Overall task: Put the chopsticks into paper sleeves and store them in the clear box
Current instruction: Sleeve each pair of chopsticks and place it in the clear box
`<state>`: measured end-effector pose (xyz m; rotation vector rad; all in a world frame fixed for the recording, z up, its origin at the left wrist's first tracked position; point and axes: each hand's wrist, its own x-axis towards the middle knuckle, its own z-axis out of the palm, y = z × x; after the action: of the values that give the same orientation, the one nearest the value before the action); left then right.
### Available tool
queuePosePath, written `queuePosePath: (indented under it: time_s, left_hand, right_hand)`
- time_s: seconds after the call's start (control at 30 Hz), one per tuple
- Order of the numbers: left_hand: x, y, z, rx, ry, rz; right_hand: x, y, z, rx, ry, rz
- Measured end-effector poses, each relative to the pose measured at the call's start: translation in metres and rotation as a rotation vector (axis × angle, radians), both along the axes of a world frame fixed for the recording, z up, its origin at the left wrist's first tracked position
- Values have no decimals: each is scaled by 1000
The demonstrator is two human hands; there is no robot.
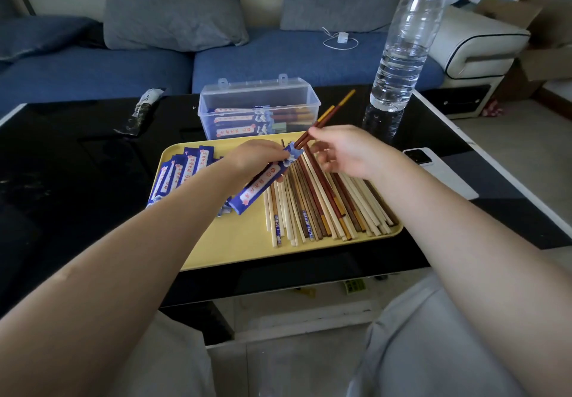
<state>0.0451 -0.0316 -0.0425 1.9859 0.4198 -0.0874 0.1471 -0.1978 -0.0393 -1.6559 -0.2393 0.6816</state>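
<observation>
A pair of red-brown chopsticks (322, 119) with yellow ends slants over the far edge of the yellow tray (247, 242), its lower tips entering the mouth of a blue paper sleeve (263, 180). The left hand (257, 158) grips the sleeve near its open end; the right hand (343, 152) pinches the pair between thumb and forefinger, other fingers loosely curled. Loose chopsticks (325, 208) cover the tray's right half, spare sleeves (182, 170) its left far corner. The clear box (258, 107), holding sleeved pairs, stands just beyond the tray on the black table (77, 164), a water bottle (402, 47) to its right
</observation>
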Motion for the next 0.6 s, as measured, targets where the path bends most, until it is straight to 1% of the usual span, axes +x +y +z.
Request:
queuePosePath:
  time_s: [0.07, 0.1, 0.17, 0.33, 0.4, 0.5, 0.6]
  left_hand:
    - [0, -1, -2, -45, 1, 27]
    - [0, -1, -2, -56, 0, 39]
    - [1, -1, -2, -80, -6, 46]
    - [0, 1, 2, -82, 13, 6]
    - [0, 0, 1, -78, 13, -6]
    - [0, -1, 0, -89, -4, 8]
    - [0, 1, -1, -87, -9, 27]
  right_hand:
    - [-4, 2, -1, -72, 10, 144]
    - [-6, 3, -1, -99, 3, 170]
    - [-7, 5, 0, -101, -10, 123]
    - [0, 2, -1, -10, -112, -155]
    - [1, -1, -2, -4, -115, -155]
    - [-5, 2, -5, -52, -135, -79]
    - [-8, 7, -7, -49, -128, -71]
